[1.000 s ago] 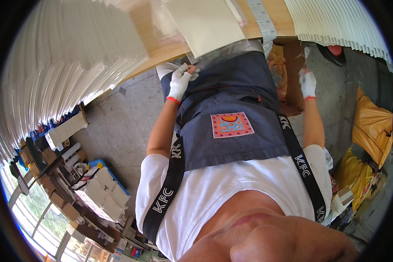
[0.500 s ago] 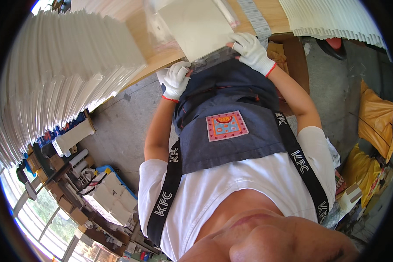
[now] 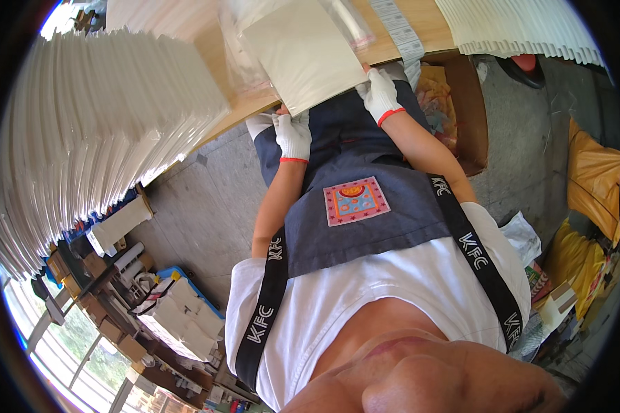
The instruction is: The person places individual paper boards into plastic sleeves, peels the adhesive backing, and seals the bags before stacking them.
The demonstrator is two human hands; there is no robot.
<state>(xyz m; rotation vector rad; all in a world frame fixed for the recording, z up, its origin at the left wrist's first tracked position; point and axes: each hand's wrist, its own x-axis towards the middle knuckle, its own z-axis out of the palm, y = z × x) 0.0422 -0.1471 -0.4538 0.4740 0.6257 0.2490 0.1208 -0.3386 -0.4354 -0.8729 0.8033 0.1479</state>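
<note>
A flat, cream-coloured rectangular sheet or packet (image 3: 306,51) is set aslant at the near edge of the pale wood-grain table (image 3: 251,103), its near edge jutting out over the dark blue apron (image 3: 365,227) worn by the person. The left hand (image 3: 293,134), covered by a white knit glove with red cuff and bare fingertips, is placed at the near left corner; fingers are partly curled, a firm pinch cannot be told. The right hand (image 3: 380,95), gloved the same way, is held at the near right corner, fingers half bent and fingertips brought to the edge; whether the edge is gripped cannot be told, underside hidden. Crumpled clear plastic film (image 3: 238,51) is seen just left of the sheet. A white printed label strip (image 3: 399,34) is draped over the table edge, to the right. Tall rows of white, plastic-sheathed flat packets (image 3: 110,117) are stacked at left; white ridged sheets (image 3: 520,27) are piled at far right. Below the table, an orange-yellow packet (image 3: 437,103) is contained in an open brown cardboard box (image 3: 472,117).
</note>
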